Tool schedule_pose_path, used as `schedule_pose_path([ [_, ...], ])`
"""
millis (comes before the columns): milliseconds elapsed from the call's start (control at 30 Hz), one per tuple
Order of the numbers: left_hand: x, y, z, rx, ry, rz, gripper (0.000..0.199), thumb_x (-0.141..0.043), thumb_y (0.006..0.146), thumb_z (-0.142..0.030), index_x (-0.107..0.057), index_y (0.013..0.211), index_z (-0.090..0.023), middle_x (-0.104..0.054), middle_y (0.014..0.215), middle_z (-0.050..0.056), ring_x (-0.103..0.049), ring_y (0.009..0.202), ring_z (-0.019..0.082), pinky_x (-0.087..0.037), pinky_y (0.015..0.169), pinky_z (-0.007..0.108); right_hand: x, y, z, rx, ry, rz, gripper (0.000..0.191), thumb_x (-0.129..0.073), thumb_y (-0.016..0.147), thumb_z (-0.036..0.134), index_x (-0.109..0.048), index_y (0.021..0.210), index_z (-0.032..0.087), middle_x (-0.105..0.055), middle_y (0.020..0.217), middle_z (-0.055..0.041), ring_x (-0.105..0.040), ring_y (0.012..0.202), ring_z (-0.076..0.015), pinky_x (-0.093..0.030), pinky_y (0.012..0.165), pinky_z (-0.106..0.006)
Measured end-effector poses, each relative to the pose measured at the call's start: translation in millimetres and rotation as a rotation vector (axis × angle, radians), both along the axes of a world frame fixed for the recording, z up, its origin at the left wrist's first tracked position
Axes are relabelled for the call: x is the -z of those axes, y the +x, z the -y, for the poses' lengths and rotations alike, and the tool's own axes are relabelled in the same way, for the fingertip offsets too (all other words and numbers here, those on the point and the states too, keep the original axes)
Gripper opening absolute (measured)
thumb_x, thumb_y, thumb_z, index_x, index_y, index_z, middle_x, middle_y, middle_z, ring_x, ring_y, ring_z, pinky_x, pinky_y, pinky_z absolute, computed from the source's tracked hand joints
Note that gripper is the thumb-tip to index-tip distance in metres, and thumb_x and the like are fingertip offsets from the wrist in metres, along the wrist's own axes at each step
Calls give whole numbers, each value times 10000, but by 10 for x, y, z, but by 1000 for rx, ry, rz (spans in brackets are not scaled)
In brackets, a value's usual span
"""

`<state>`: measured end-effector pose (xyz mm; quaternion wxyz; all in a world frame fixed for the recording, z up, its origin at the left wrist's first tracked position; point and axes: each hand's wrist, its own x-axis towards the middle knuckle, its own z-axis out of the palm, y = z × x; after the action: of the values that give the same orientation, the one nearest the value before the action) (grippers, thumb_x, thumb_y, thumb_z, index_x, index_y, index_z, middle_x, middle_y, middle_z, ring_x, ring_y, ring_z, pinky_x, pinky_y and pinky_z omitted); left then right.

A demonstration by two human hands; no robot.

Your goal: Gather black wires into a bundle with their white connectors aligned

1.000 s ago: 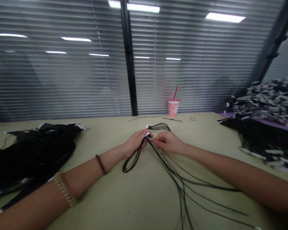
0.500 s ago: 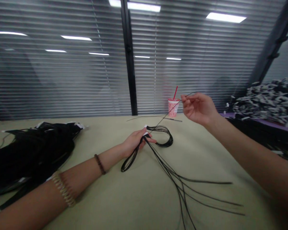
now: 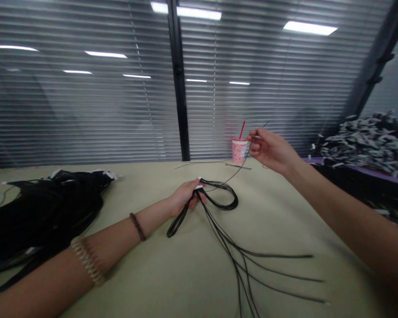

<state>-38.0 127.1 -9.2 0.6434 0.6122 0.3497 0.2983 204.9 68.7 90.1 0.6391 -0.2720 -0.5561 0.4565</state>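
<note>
- A pale yellow-green table (image 3: 135,274) fills the lower half of the view, its far edge close to a wall of grey horizontal blinds (image 3: 258,57).
- A dark upright post (image 3: 179,88) divides the blinds, and bright bars of light show across them.
- Near the far edge stands a pink-and-white cup (image 3: 239,151) with a red straw (image 3: 242,130); a thin dark stick (image 3: 232,165) lies just in front of it.
- At the left is a heap of black cords (image 3: 63,207) with white tips; at the right, a taller black-and-white pile (image 3: 374,139) with something purple (image 3: 376,172) along its lower edge.
- The two hands are well apart. The left arm reaches forward from the lower left, wearing a dark bracelet (image 3: 137,226) and a beige band (image 3: 88,261).
- The left hand (image 3: 186,196), low over the table's middle, grips a looped black cord bundle (image 3: 234,204) at its white band (image 3: 198,187); loose ends fan toward the lower right.
- The right hand (image 3: 270,150) is raised beside the cup, fingertips pinched on a single strand (image 3: 236,173) that curves down toward the bundle.
</note>
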Motion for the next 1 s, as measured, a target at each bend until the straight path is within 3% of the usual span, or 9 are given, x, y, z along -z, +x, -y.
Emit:
schedule_pose_path([
  [167,-14,-9,-16,58,2,-42,315,-311,835,-422,-481,919,-171,-573,452,19,-288,237,47,-174,278,147,193,-201,-60,200,26,207,136,-638,665,237,-612,731,121,-522,562,27,-377,407,-14,-310,387,-145],
  [233,-10,-15,-35,105,0,-52,315,-302,832,-428,-483,875,-174,-566,429,18,-272,221,50,-156,268,150,380,-371,-72,256,2,329,154,-627,661,261,-591,652,112,-536,524,12,-396,391,-29,-298,366,-155],
  [333,-4,-23,-55,134,-8,-55,321,-295,826,-434,-483,824,-174,-547,393,10,-258,204,55,-141,258,156,748,-665,-69,235,-78,491,151,-564,690,262,-566,629,124,-526,478,17,-407,367,-44,-298,349,-157],
  [433,-15,-29,-46,120,3,-74,319,-307,822,-430,-491,805,-171,-525,369,-6,-258,201,54,-151,259,155,1082,-861,-68,218,-29,602,131,-519,704,220,-538,606,135,-527,494,20,-437,406,-51,-323,381,-150],
  [500,-30,-31,-28,113,15,-94,315,-309,823,-419,-498,802,-168,-516,359,-12,-255,202,54,-155,259,154,1217,-900,-72,249,26,636,136,-508,710,215,-520,596,141,-526,507,21,-448,429,-56,-323,395,-149],
  [733,-42,-32,-15,117,17,-96,308,-312,828,-401,-511,801,-167,-503,349,-17,-248,216,52,-173,265,149,1266,-848,-53,368,138,762,158,-494,703,202,-497,555,147,-475,474,33,-398,427,-58,-278,404,-159],
  [1000,-36,-33,-26,106,28,-119,334,-310,829,-414,-525,808,-158,-493,346,-20,-248,215,50,-137,274,158,1270,-849,-45,369,131,749,145,-487,690,187,-484,548,155,-455,460,41,-392,418,-61,-266,401,-164],
])
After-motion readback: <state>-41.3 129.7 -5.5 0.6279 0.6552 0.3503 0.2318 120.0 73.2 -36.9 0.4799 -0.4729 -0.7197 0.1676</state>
